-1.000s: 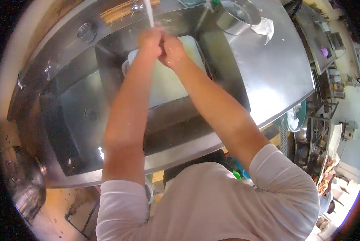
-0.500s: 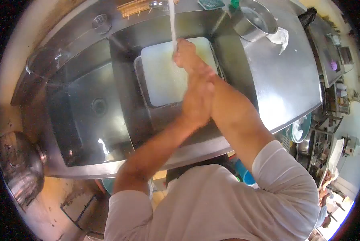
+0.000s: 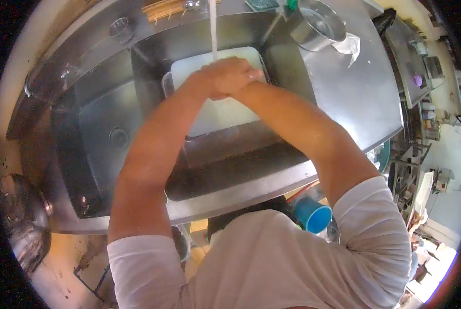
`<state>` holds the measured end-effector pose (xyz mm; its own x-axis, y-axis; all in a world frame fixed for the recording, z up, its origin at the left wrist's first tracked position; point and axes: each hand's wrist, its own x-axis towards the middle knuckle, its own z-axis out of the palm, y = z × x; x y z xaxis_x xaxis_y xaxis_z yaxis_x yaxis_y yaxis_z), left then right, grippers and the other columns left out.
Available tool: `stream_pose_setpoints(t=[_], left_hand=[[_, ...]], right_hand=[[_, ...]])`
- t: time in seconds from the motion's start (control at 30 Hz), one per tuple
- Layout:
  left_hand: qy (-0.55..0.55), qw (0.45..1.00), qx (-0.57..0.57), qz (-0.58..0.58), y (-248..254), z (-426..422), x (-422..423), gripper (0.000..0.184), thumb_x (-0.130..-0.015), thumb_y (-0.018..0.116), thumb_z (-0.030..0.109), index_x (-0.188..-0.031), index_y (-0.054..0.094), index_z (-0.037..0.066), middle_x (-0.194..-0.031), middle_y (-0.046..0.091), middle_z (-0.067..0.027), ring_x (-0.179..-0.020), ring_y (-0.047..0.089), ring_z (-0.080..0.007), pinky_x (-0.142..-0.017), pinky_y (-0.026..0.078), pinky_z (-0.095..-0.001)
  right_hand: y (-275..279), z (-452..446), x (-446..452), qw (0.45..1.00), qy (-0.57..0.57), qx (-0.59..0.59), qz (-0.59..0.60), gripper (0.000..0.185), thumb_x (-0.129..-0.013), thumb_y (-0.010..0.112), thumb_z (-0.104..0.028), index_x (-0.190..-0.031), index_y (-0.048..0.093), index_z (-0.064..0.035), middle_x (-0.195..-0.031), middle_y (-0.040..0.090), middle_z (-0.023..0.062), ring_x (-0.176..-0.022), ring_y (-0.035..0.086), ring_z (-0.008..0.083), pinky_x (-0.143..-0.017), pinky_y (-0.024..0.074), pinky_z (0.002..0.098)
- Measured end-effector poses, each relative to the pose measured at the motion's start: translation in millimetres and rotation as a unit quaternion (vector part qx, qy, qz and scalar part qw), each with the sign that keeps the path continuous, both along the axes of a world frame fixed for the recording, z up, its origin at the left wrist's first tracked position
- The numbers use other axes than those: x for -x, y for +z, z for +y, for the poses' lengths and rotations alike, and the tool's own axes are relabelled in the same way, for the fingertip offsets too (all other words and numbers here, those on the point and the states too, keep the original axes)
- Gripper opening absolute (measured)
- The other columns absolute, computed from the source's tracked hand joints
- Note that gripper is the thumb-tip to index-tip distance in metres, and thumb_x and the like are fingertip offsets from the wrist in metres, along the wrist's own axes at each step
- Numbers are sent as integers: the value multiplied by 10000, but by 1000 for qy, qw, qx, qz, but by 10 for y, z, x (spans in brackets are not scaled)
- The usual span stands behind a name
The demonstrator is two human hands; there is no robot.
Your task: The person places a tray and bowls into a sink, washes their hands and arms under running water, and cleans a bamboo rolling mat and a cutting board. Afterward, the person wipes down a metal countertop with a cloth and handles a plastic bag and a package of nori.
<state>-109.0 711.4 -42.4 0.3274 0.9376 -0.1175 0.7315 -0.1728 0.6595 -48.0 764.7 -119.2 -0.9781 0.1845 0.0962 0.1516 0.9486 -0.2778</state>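
My left hand (image 3: 223,73) lies over my right hand (image 3: 245,85), its fingers wrapped around it. Both are under a stream of water (image 3: 213,32) falling from above. The fingers of my right hand are mostly hidden by the left, so their pose is unclear. Beneath the hands, a white cutting board (image 3: 230,114) rests in the right basin of a steel sink (image 3: 287,77). A clear container rim (image 3: 166,85) shows beside the board.
A metal pot (image 3: 318,26) stands on the steel counter (image 3: 349,87) at right, near a crumpled white bag (image 3: 348,47). The left basin (image 3: 112,113) has a drain. A clear glass (image 3: 121,30) sits behind the sink. Below the front edge is a blue bucket (image 3: 314,216).
My left hand has slid from my right forearm up onto my right hand. The arms have spread wider, and the view has shifted slightly.
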Motion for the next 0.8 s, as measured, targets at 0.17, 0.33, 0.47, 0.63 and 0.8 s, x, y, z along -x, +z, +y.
stream_pose_setpoints(t=[0.17, 0.33, 0.47, 0.63, 0.8], left_hand=[[37, 997, -41, -52, -415, 393, 563, 508, -979, 450, 431, -814, 640, -11, -713, 627, -182, -675, 607, -257, -673, 498, -421], [230, 821, 110, -511, -528, 107, 729, 424, -988, 468, 399, -956, 646, 16, -771, 645, -113, -703, 632, -235, -672, 533, -406], [324, 635, 103, -693, -754, 270, 452, 374, -1002, 466, 357, -1047, 574, 1, -783, 608, -84, -674, 628, -228, -621, 559, -385], [343, 790, 46, -507, -682, 391, 718, 287, -949, 552, 293, -1015, 608, 19, -810, 642, -90, -650, 632, -207, -607, 555, -351], [365, 864, -344, 40, -99, 685, 1203, 459, -877, 597, 211, -1297, 528, 40, -1213, 600, -211, -1105, 585, -367, -953, 470, -409]], right_hand=[[222, -40, -53, 995, 52, -15, 81, 233, -833, 604, -143, -1048, 662, -74, -950, 673, 135, -914, 652, 285, -815, 517, 419], [488, 66, -44, 961, -147, 136, 191, 212, -844, 643, -200, -993, 674, -53, -776, 660, 141, -710, 651, 231, -654, 517, 389], [-218, 580, 134, 882, -163, 330, 294, 214, -916, 589, -191, -844, 604, 10, -702, 589, 105, -539, 538, 180, -462, 413, 338], [94, 459, -46, 666, -247, 671, 212, 232, -874, 633, -223, -949, 624, -4, -755, 648, 176, -740, 626, 293, -683, 491, 447], [198, 164, -294, 908, -286, 304, 35, 347, -806, 717, -307, -902, 639, 17, -815, 644, 180, -737, 612, 291, -684, 497, 413]])
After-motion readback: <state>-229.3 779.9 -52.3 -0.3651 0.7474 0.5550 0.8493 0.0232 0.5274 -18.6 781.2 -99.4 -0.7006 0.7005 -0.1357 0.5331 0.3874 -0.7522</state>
